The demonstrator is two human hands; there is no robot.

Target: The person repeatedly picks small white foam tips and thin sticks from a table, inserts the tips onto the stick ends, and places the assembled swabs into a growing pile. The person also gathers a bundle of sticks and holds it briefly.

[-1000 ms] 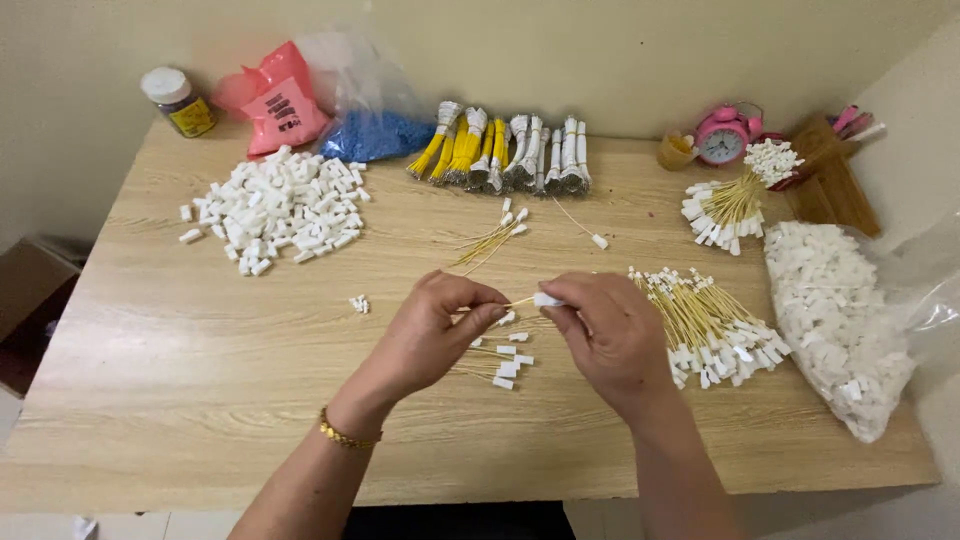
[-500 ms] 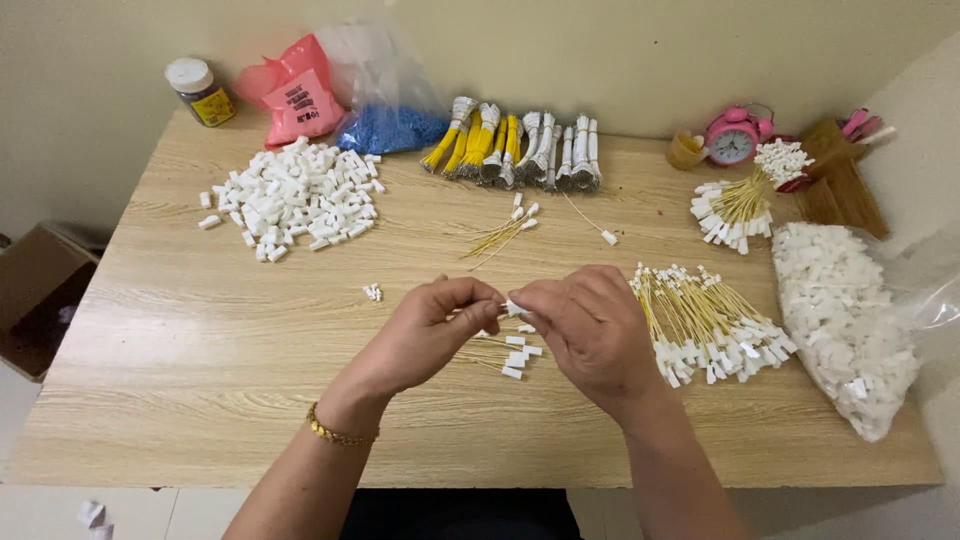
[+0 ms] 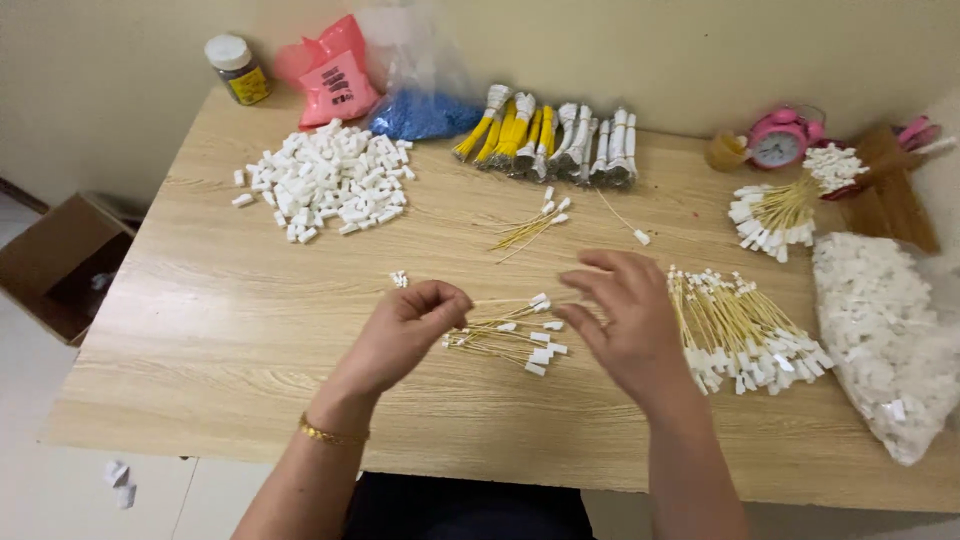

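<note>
Now the hands part: the left hand [image 3: 415, 318] pinches the near ends of a small bunch of yellow wires with white connectors [image 3: 510, 335] lying on the desk [image 3: 220, 340], while the right hand [image 3: 625, 325] lifts off, fingers spread and empty.

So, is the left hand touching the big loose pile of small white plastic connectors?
Apart. The head view shows bare wooden tabletop between left hand and white pile.
</note>
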